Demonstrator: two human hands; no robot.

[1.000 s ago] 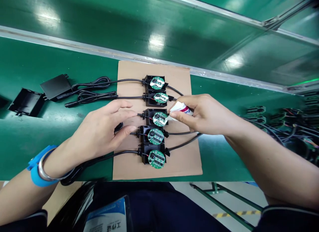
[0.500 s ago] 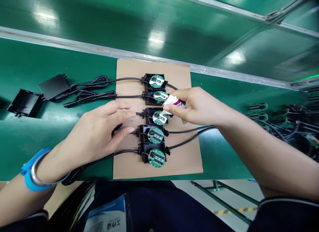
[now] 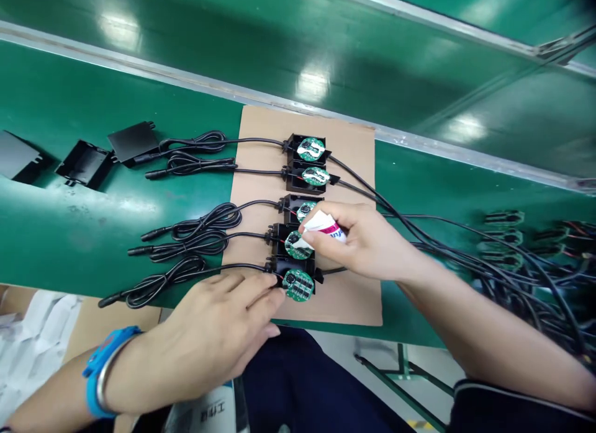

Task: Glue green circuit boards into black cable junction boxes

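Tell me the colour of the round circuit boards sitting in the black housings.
Green, with white markings on the round circuit boards; shown in the head view, the only one.

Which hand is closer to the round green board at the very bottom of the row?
The left hand. Its fingertips sit right beside the bottom round board, at its left edge. The right hand is higher up, holding a white tube over the next board.
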